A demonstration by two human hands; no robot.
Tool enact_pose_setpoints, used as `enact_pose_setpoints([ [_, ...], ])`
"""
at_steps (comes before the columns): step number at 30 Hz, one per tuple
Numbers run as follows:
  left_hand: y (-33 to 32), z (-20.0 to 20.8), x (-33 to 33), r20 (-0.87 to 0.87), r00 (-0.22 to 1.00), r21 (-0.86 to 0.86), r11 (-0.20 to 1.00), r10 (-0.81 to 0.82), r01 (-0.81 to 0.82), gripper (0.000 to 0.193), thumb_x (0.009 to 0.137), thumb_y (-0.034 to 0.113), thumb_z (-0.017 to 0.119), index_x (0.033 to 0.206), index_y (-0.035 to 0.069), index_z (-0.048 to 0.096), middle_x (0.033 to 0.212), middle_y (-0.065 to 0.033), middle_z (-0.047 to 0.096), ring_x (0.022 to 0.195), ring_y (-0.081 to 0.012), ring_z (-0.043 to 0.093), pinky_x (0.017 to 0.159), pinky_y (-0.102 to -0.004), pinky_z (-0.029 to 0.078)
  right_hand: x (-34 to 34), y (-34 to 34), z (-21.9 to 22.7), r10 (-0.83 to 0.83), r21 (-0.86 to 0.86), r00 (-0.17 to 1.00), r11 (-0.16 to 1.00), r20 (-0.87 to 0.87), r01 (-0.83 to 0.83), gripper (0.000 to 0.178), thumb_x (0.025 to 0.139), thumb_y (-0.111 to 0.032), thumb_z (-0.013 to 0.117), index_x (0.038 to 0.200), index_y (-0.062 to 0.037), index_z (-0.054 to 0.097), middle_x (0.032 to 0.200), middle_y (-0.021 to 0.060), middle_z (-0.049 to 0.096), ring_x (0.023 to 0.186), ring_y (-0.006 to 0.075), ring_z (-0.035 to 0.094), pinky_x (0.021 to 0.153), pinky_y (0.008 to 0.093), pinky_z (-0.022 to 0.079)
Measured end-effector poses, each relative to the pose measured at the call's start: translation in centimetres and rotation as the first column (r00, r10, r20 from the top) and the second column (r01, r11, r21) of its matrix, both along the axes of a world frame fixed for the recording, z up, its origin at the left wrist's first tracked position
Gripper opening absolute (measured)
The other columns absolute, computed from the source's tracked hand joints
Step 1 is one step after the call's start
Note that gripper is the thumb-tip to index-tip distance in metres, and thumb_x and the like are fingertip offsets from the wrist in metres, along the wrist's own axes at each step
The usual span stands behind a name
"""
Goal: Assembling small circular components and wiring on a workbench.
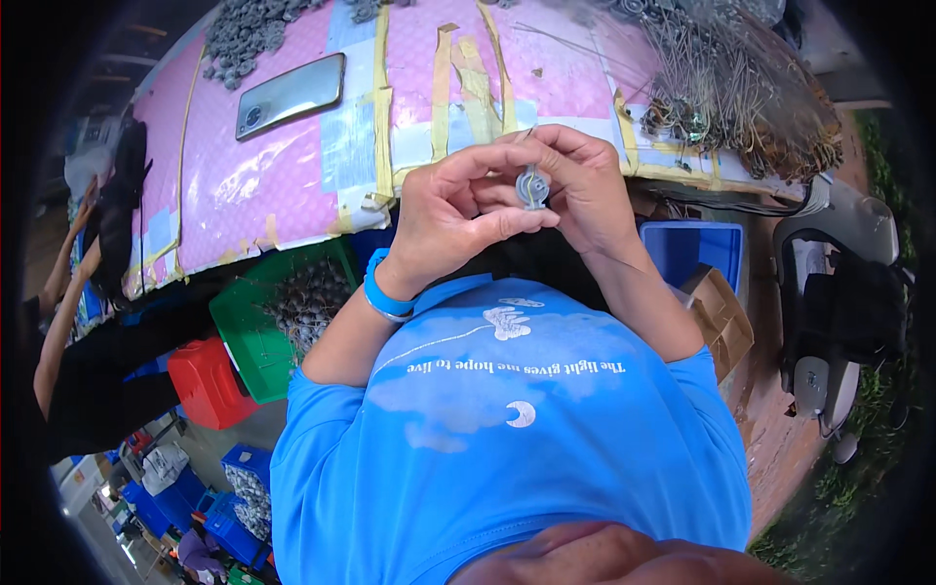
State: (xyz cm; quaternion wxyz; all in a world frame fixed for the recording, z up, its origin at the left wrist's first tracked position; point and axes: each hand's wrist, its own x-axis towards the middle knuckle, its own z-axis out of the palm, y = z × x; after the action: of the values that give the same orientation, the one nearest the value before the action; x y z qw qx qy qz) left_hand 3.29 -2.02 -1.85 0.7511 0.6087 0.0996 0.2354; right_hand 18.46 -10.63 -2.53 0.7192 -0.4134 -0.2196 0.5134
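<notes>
Just beyond the table's near edge, both of my hands meet around a small grey round part (533,187) with a spiral-like face and a thin wire on it. My left hand (448,210) is curled, with thumb and fingers closed at the part's left and lower side. From the other side my right hand (587,185) pinches at its upper right; some of those fingertips are hidden. A thin wire end sticks up above the fingers. At the table's far right lies a tangled heap of thin wires (717,83) with metal ends. Similar grey parts (244,39) are piled at the far left.
The table (234,185) has a pink, taped cover, and a phone (292,96) lies on it. Below stand a green bin (249,336) of grey parts, a red container (207,382), a blue bin (692,226) and a cardboard box (723,317). Another person's arms (68,273) show left.
</notes>
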Motion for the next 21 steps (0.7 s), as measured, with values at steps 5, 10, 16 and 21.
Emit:
enact_pose_setpoints([
  [5, 1.5, 0.4, -0.3, -0.056, 0.998, -0.082, 0.996, 0.031, -0.036, 0.045, 0.078, -0.008, 0.073, 0.120, -0.008, 0.057, 0.091, -0.0097, 0.067, 0.084, -0.0193, 0.072, 0.079, -0.0280, 0.057, 5.4, 3.7, 2.4, -0.051, -0.065, 0.523, 0.978, 0.851, 0.199, 0.018, 0.088, -0.011, 0.068, 0.103, -0.0017, 0.072, 0.091, 0.0041, 0.072, 0.081, 0.0095, 0.064, 0.073, 0.0250, 0.051],
  [10, 2.3, -0.4, -0.4, -0.069, 0.998, -0.128, 0.992, -0.010, 0.001, 0.045, 0.079, -0.007, 0.073, 0.120, -0.007, 0.057, 0.092, -0.0100, 0.068, 0.086, -0.0199, 0.072, 0.080, -0.0286, 0.057, 14.5, 8.6, 2.3, 0.141, 0.009, -0.259, 0.864, 0.956, 0.503, 0.025, 0.089, -0.025, 0.062, 0.106, -0.0107, 0.072, 0.102, 0.0154, 0.069, 0.089, 0.0331, 0.068, 0.081, 0.0399, 0.052],
  [16, 3.1, -0.3, -0.3, -0.152, 0.988, -0.132, 0.991, -0.002, -0.019, 0.042, 0.081, -0.006, 0.073, 0.120, -0.007, 0.058, 0.087, -0.0095, 0.070, 0.088, -0.0183, 0.072, 0.083, -0.0283, 0.056, 15.2, 10.3, 0.1, 0.200, 0.004, -0.436, 0.906, 0.877, 0.424, 0.028, 0.085, -0.030, 0.067, 0.104, -0.0102, 0.071, 0.101, 0.0174, 0.070, 0.094, 0.0339, 0.067, 0.082, 0.0410, 0.052],
  [21, 3.5, -0.6, 0.1, -0.152, 0.988, -0.143, 0.989, 0.020, -0.042, 0.042, 0.080, -0.005, 0.074, 0.119, -0.006, 0.060, 0.087, -0.0109, 0.071, 0.087, -0.0165, 0.071, 0.083, -0.0276, 0.056, 14.1, 10.6, 1.1, 0.196, -0.181, 0.006, 0.896, 0.981, 0.405, 0.028, 0.083, -0.028, 0.070, 0.103, -0.0078, 0.072, 0.098, 0.0169, 0.070, 0.089, 0.0332, 0.068, 0.079, 0.0404, 0.053],
])
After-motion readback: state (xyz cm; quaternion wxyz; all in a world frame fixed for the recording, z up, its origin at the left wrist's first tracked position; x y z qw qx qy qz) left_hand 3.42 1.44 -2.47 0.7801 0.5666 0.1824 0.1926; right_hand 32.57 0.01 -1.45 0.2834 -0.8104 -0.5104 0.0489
